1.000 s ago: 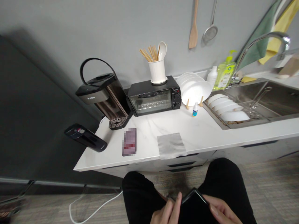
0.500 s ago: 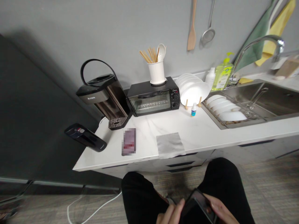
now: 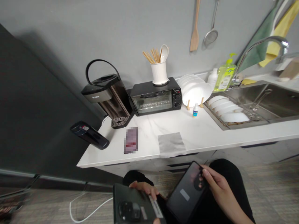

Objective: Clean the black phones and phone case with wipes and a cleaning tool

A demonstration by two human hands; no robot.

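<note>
Low in front of my black-trousered legs, my left hand (image 3: 146,188) is closed on a dark green phone (image 3: 134,199). Its back faces up, showing a large round camera bump and pale labels. To the right, my right hand (image 3: 216,183) pinches the upper edge of a black phone case (image 3: 184,191) between thumb and fingers. The case is tilted, with round camera openings near the hand and a small pale label on it. Phone and case are apart. On the counter ahead lie a grey cloth (image 3: 171,144) and a pixelated flat purple item (image 3: 131,140).
A dark thermos (image 3: 90,135) and a water dispenser (image 3: 109,93) stand on the counter (image 3: 144,124) at left. Behind are a toaster oven (image 3: 155,101), a white utensil holder (image 3: 159,73), plates (image 3: 196,93) and a small bottle (image 3: 195,110). A sink (image 3: 275,102) lies right.
The phone and case, earlier together in both hands, are now apart. My left hand has moved left with the phone; my right hand has risen with the case. The view has shifted slightly.
</note>
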